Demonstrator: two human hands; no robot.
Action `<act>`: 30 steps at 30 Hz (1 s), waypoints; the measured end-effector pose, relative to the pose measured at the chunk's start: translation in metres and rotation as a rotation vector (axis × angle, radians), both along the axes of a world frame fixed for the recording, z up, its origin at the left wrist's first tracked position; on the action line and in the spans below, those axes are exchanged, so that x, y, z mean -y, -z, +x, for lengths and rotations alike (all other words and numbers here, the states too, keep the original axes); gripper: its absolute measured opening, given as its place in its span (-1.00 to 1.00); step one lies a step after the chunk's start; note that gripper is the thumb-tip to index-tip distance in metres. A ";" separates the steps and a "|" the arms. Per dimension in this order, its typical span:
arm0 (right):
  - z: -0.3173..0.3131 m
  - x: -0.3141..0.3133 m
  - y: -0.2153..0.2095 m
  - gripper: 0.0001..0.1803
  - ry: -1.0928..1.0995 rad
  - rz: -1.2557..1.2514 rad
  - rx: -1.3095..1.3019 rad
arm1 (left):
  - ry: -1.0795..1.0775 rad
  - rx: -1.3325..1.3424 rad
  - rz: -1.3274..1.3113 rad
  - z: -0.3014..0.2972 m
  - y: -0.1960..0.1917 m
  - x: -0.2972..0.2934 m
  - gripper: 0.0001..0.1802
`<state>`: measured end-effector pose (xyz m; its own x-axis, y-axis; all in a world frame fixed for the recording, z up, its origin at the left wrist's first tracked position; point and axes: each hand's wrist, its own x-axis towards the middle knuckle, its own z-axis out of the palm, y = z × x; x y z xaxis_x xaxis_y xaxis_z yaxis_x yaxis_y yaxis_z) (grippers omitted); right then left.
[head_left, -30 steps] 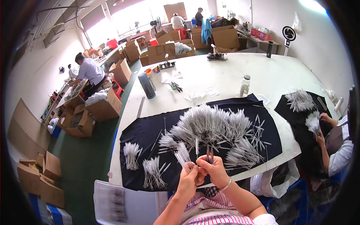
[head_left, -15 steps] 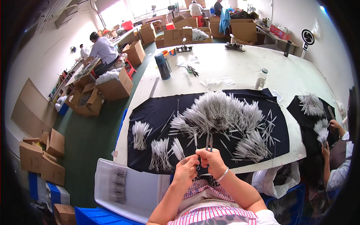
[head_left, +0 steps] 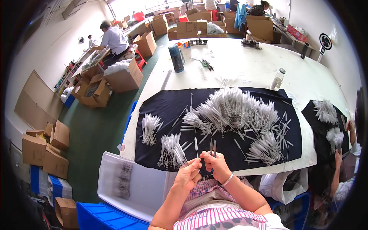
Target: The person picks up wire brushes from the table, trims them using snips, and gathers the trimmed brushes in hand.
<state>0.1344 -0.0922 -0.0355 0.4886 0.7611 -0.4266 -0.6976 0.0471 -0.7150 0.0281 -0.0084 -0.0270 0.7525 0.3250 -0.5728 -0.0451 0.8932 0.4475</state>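
Observation:
Low in front of my body, both hands are close together, almost touching. My left hand (head_left: 188, 174) has its fingers closed on a few thin wire brushes (head_left: 179, 154) with white bristles, fanned to the left. A single brush (head_left: 196, 144) stands upright from its fingertips. My right hand (head_left: 217, 165) is closed round a small hand tool with two pointed metal jaws (head_left: 213, 145), held slightly apart; its handles are hidden in the palm. Beyond the hands, a large heap of white brushes (head_left: 237, 107) lies on the dark cloth (head_left: 165, 103).
Smaller brush piles (head_left: 150, 129) lie left and right on the cloth. The white table (head_left: 237, 57) bears a blue flask (head_left: 176, 58), a glass jar (head_left: 278, 79) and pliers (head_left: 207, 64). A plastic bin (head_left: 145, 184) stands lower left. At right, a co-worker's hands (head_left: 339, 156) handle brushes.
The view has shifted, so the table and room sit farther right. The jaws of the tool in my right hand are wider apart. My left hand still grips the brushes, now nearer the left pile.

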 end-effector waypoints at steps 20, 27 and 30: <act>0.043 0.010 -0.024 -0.68 -0.177 -0.304 1.531 | 0.012 -0.030 -0.013 -0.018 -0.008 -0.006 -0.96; 0.049 0.013 -0.029 -0.70 -0.224 -0.275 1.864 | 0.019 -0.046 -0.002 -0.020 -0.010 -0.004 -0.94; 0.044 0.012 -0.037 -0.69 -0.242 -0.310 1.970 | 0.023 -0.043 0.011 -0.020 -0.011 -0.003 -0.93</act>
